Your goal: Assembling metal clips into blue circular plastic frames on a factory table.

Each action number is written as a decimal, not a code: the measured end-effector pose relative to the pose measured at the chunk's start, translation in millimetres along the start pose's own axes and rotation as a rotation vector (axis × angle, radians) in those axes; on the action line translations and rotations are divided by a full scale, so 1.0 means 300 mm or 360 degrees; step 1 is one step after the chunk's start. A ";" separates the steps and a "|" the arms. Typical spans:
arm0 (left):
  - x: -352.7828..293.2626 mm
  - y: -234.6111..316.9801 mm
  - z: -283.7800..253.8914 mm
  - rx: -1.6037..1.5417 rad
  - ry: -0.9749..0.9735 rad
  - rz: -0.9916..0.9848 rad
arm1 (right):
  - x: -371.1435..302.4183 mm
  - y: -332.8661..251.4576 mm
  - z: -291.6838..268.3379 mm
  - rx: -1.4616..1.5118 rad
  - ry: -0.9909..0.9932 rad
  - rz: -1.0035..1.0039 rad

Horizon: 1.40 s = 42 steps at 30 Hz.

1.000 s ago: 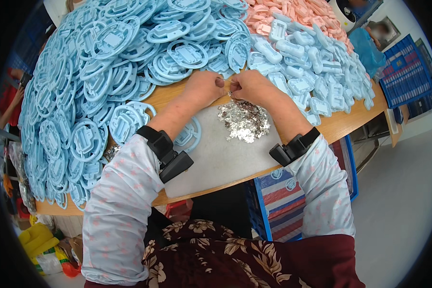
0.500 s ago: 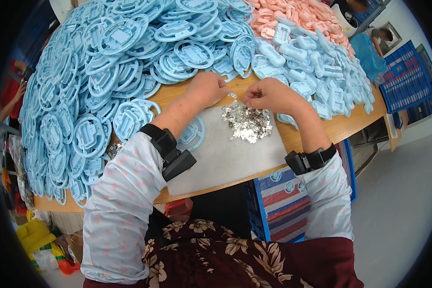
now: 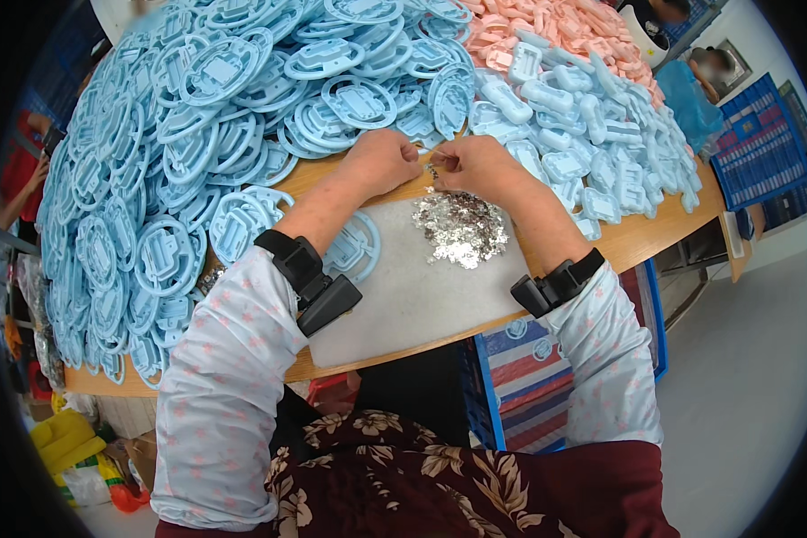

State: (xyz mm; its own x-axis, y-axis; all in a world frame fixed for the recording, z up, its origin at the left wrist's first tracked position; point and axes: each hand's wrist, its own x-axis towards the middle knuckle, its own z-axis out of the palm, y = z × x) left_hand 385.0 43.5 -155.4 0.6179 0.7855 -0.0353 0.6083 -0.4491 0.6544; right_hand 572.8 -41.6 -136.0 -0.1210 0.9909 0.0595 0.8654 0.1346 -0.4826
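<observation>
My left hand (image 3: 384, 163) and my right hand (image 3: 480, 167) are close together at the far edge of a pale grey mat (image 3: 394, 314). The fingers of both are pinched, and whatever sits in the fingertips is too small to make out. Just below my right hand lies a heap of small shiny silver metal pieces (image 3: 464, 235), with a few more beside its fingertips. A light-blue plastic ring-shaped part (image 3: 364, 249) rests partly on the mat, partly behind my left forearm.
A big pile of light-blue ring-shaped parts (image 3: 215, 134) covers the table's left and back. Right of it are light-blue oblong shells (image 3: 592, 134) and pink parts (image 3: 565, 40). A striped-lined blue crate (image 3: 524, 386) stands below the table edge. People are in the background.
My right hand has moved left and slightly away from me, closer to my left hand. My left hand has shifted a little left. The silver heap looks much the same.
</observation>
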 end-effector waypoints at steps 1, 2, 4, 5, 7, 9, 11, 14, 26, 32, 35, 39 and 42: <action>-0.008 0.001 -0.001 0.0002 0.0036 0.0091 | 0.003 0.001 0.009 0.0001 0.0002 0.0000; -0.017 0.005 -0.001 0.0003 0.0073 0.0185 | 0.007 0.001 0.015 -0.0055 -0.0037 -0.0010; -0.013 0.026 0.000 0.0055 0.0043 0.0184 | 0.012 0.004 0.006 -0.0145 -0.0053 -0.0040; -0.012 0.040 0.001 0.0107 0.0006 0.0165 | 0.016 0.008 0.011 -0.0168 -0.0033 -0.0036; -0.011 0.016 0.013 0.0122 0.0061 0.0228 | 0.032 0.002 0.022 -0.0258 -0.0087 -0.0052; -0.014 0.005 0.014 -0.0051 0.0066 0.0154 | 0.039 -0.023 0.018 -0.0207 -0.0073 -0.0018; -0.022 0.007 0.009 -0.0055 0.0049 0.0142 | 0.048 -0.043 0.015 -0.0347 -0.0181 -0.0074; -0.030 0.027 0.032 0.0183 0.0020 0.0137 | 0.042 -0.039 0.023 -0.0384 -0.0211 -0.0039; -0.061 0.073 -0.009 0.0144 0.0145 0.0342 | -0.010 -0.032 -0.045 -0.0080 -0.0066 -0.0079; -0.054 0.054 -0.041 0.0031 -0.0113 0.0214 | -0.113 -0.068 -0.149 0.0198 -0.0313 -0.0009; -0.062 0.049 0.002 0.0047 -0.0053 0.0249 | -0.156 -0.046 -0.180 -0.0067 -0.0184 0.0117; -0.075 0.072 0.063 0.0157 0.0179 0.0083 | -0.248 -0.035 -0.187 0.0111 0.0101 0.0264; -0.058 0.062 0.059 0.0178 0.0263 0.0079 | -0.282 -0.036 -0.199 0.0170 0.0212 0.0454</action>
State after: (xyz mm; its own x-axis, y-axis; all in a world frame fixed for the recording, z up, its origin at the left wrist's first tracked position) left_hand 394.5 14.1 -155.9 0.5638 0.8164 0.1254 0.6365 -0.5262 0.5640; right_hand 602.7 -126.4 -83.6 0.1895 0.9817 0.0191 0.7986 -0.1428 -0.5847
